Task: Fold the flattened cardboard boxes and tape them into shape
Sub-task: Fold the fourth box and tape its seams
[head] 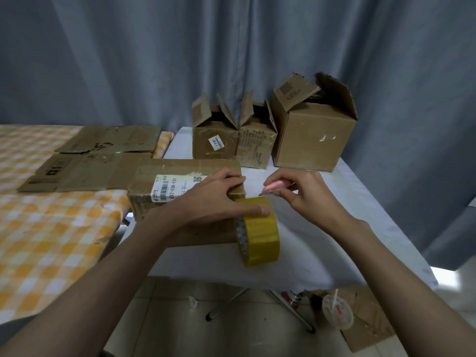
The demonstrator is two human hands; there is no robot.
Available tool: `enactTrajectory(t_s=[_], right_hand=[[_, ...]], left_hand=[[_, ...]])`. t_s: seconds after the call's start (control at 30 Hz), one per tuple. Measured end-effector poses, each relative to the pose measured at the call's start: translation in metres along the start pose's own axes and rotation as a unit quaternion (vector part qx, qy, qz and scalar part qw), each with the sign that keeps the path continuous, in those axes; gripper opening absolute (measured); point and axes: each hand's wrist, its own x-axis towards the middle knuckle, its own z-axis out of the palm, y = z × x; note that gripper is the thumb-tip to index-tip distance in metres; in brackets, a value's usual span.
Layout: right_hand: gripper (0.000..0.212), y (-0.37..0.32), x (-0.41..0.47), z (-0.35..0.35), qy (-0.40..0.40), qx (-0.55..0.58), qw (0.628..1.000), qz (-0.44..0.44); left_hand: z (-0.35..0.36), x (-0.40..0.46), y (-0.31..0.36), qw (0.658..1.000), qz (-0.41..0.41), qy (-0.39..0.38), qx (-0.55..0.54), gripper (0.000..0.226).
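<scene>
Box in hand: a folded cardboard box with a white shipping label lies on its side at the near left of the white tabletop, its right end facing the tape, I'd say so the seam there can be sealed.

Left hand: the left hand rests across the box's right end, fingers curled over the top edge and the thumb stretched down onto the yellow tape roll. It seems to pin both so the strip between them stays taut.

Tape roll: it stands on edge, touching the box's right end and hanging partly off it, kept close so little tape is wasted.

Right hand: the right hand pinches a small pink cutter, tip aimed left at the gap above the roll. My guess is it's about to sever the tape.

Finished boxes: three upright boxes with open flaps stand along the back of the tabletop, out of the way.

Still to fold: flattened cardboard sheets lie on the orange checked cloth to the left, within reach.

Risk: the blade works near the left thumb.
</scene>
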Motion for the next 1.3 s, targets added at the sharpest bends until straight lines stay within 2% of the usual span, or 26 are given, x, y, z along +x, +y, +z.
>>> enactTrajectory(t_s=[0.07,0.13,0.23,0.3,0.37,0.43,0.5,0.57,0.63,0.73,0.83,0.97,1.03,1.2,1.3], right_hand=[[0.011,0.011,-0.005,-0.002,0.010,-0.045,0.998,0.043],[0.018,0.020,-0.012,0.005,0.004,-0.094,0.991,0.095],[0.032,0.024,-0.019,0.017,-0.068,-0.136,0.974,0.169],[0.029,0.020,-0.017,0.016,-0.114,-0.131,0.965,0.197],[0.025,0.013,-0.012,0.010,-0.103,-0.087,0.972,0.190],[0.013,-0.003,-0.006,0.009,-0.044,0.035,0.975,0.217],[0.024,-0.018,0.000,0.013,-0.050,0.185,0.931,0.311],[0.037,-0.030,0.002,0.018,-0.107,0.264,0.875,0.392],[0.030,-0.036,0.005,0.019,-0.122,0.324,0.830,0.438],[0.022,-0.041,0.009,0.020,-0.122,0.389,0.789,0.461],[0.012,-0.044,0.011,0.025,-0.129,0.430,0.763,0.465],[0.020,-0.045,0.011,0.026,-0.094,0.455,0.749,0.474],[0.023,-0.045,0.010,0.026,-0.077,0.466,0.744,0.473],[0.015,-0.046,0.009,0.029,-0.048,0.490,0.723,0.484],[0.016,-0.047,0.008,0.028,-0.036,0.504,0.713,0.486]], left_hand=[[0.000,0.000,0.000,1.000,-0.001,-0.001,-0.004,0.135],[-0.001,-0.001,0.000,1.000,-0.003,0.000,-0.006,0.134],[0.000,-0.001,0.001,1.000,-0.004,-0.003,-0.004,0.133],[0.000,-0.001,0.001,1.000,-0.004,-0.003,-0.001,0.133],[0.000,-0.001,0.001,1.000,-0.004,-0.001,-0.001,0.133],[0.001,-0.002,0.002,1.000,-0.003,0.004,0.001,0.133],[0.001,-0.002,0.003,1.000,-0.005,0.007,0.007,0.130],[0.001,-0.002,0.003,1.000,-0.008,0.006,0.011,0.125],[0.001,-0.002,0.004,1.000,-0.008,0.005,0.014,0.124],[0.002,-0.002,0.004,1.000,-0.001,0.013,0.018,0.125],[0.002,-0.001,0.002,1.000,0.008,0.023,0.013,0.125],[0.002,-0.001,0.001,0.999,0.019,0.032,0.006,0.123],[0.002,0.000,-0.002,0.999,0.028,0.046,-0.009,0.107],[0.000,0.007,-0.010,0.989,0.063,0.126,-0.035,0.040],[0.005,0.012,-0.014,0.983,0.069,0.164,-0.047,0.028]])
